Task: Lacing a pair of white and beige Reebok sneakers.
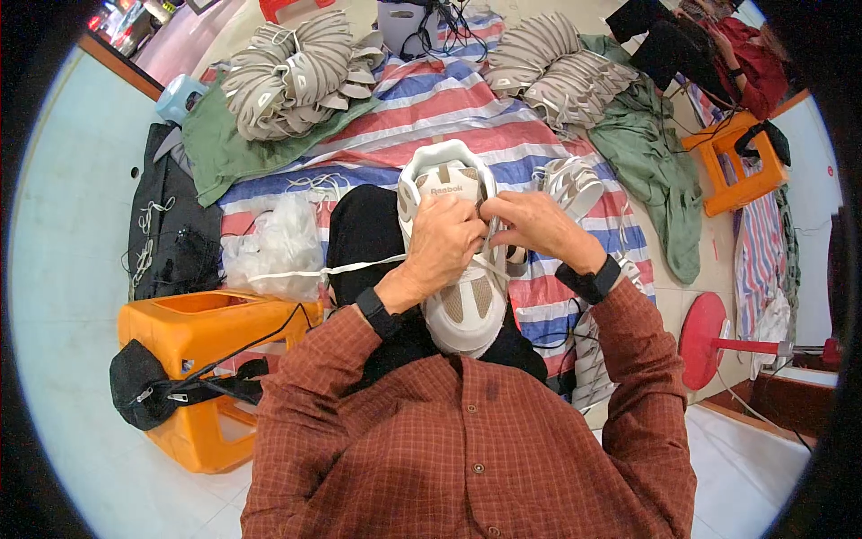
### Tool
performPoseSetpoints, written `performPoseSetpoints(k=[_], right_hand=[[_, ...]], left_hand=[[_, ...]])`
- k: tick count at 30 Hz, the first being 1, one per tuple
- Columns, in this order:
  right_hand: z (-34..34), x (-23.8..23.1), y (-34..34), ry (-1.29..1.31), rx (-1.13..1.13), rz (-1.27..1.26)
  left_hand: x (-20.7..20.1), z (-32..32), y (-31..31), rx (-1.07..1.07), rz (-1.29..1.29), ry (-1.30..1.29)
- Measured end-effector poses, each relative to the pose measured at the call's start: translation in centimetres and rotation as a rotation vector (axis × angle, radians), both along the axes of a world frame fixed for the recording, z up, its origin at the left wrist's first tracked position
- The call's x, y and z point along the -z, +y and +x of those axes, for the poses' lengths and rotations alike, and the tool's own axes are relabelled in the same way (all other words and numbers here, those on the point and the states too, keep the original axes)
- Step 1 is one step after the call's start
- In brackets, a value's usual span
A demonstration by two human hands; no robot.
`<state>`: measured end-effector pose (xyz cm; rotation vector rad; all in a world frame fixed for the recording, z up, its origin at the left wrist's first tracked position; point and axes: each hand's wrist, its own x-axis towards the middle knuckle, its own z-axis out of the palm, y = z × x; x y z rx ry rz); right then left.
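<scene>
A white and beige sneaker [463, 314] rests on my lap, its toe toward me and its padded collar away. My left hand [442, 238] lies over the tongue with fingers curled. A flat white shoelace [350, 266] runs from beneath it out to the left, past my knee. At the right row of eyelets, my right hand [543, 229] pinches lace between thumb and forefinger. The fingertips of both hands nearly meet over the shoe's throat, hiding most of the lacing. Each wrist wears a dark band.
Striped sheeting [449, 103] covers the floor ahead. Piled shoe uppers [301, 76] sit far left, another pile [557, 72] far right. A clear plastic bag [278, 242] and orange stool [197, 377] are left; another orange stool [741, 162] and a person [763, 76] are far right.
</scene>
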<state>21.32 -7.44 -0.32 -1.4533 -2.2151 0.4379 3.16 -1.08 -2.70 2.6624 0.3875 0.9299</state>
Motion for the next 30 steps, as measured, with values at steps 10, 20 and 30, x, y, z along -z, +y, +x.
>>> performPoseSetpoints(k=[10,20,30], right_hand=[[0.7,0.3,0.5,0.224,-0.033,-0.184],[-0.5,-0.2,0.8,0.25,-0.011,-0.232],[-2.4,3.6,-6.8,0.09,0.288,0.051]], left_hand=[[-5.5,-12.5,9.8,-0.75,0.291,0.119],[-0.1,-15.5,8.1,-0.639,-0.042,-0.035],[-1.5,-8.2,2.4,-0.179,-0.317,0.127]])
